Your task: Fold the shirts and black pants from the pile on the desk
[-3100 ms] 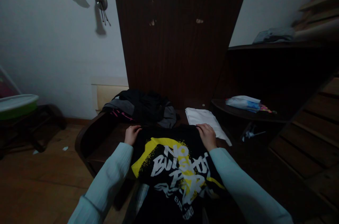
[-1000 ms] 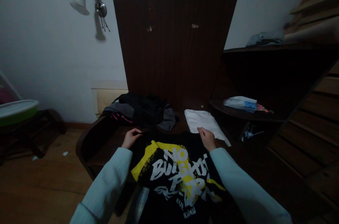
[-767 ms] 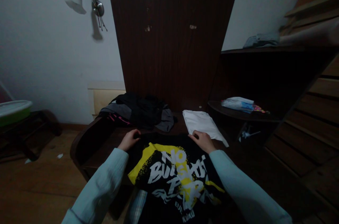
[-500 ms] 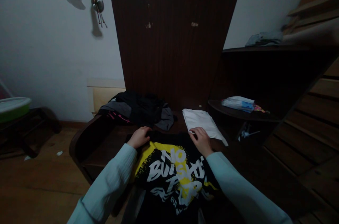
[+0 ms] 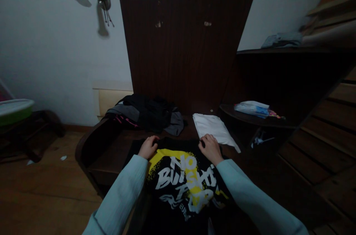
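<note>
A black T-shirt (image 5: 180, 190) with a yellow patch and white brush-style lettering lies spread in front of me on the dark wooden surface. My left hand (image 5: 148, 147) is closed on its upper left edge, fingers curled into the cloth. At the upper right edge, my right hand (image 5: 210, 148) grips the same shirt, its fingertips partly hidden in the dark fabric. Just beyond my right hand is a folded white cloth or packet (image 5: 213, 128). Past my left hand sits a heap of black and grey clothes (image 5: 150, 114).
A tall dark wooden panel (image 5: 180, 42) rises behind the surface. To the right, a corner shelf (image 5: 257, 119) holds a plastic packet (image 5: 251, 108). A green basin (image 5: 16, 114) rests on a low stool at far left. A lamp (image 5: 103, 1) is fixed to the wall.
The shirt's upper left part now spreads out left of my left hand, and that hand has shifted slightly. My right hand stays near the same spot. The camera view has moved a little.
</note>
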The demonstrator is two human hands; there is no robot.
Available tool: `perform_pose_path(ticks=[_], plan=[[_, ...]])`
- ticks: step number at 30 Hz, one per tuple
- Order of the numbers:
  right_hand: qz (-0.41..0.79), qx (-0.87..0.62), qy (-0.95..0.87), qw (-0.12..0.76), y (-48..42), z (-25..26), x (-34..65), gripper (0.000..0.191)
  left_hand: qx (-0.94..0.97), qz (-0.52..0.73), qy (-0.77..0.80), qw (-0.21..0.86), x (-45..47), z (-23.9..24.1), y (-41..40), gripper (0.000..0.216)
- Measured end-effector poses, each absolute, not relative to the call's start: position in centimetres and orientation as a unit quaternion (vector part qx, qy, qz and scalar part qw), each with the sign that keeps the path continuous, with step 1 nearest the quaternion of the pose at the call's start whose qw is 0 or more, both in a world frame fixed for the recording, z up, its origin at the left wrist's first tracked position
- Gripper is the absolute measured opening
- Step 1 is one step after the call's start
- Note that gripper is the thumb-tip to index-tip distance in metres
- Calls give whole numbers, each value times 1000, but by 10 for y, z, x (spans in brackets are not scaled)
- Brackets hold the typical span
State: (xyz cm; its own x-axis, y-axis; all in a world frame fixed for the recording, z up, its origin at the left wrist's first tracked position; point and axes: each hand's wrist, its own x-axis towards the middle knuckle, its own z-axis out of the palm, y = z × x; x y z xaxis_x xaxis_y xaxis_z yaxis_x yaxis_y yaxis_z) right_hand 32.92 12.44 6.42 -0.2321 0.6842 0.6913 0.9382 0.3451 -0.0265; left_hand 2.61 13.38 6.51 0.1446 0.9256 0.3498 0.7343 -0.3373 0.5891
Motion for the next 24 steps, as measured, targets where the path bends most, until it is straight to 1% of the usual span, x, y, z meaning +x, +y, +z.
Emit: perform_pose_path(ticks=[3, 7, 12, 17, 21, 24], plan=[[-186, -526, -771, 307, 125, 62, 329, 12, 745, 328, 561, 150, 27, 65, 133, 34], [-157, -508, -779, 332, 125, 64, 330, 16, 750, 318, 563, 137, 28, 64, 132, 37], [-129, -508, -761, 383, 123, 68, 332, 20, 745, 338, 559, 133, 26, 61, 135, 25], [-99, -486, -769, 404, 123, 66, 331, 26, 731, 404, 532, 137, 24, 61, 138, 13], [-100, -482, -766, 415, 123, 65, 331, 27, 726, 459, 501, 109, 24, 63, 138, 11], [-101, -502, -749, 420, 121, 66, 331, 29, 712, 479, 510, 66, 25, 65, 136, 10]])
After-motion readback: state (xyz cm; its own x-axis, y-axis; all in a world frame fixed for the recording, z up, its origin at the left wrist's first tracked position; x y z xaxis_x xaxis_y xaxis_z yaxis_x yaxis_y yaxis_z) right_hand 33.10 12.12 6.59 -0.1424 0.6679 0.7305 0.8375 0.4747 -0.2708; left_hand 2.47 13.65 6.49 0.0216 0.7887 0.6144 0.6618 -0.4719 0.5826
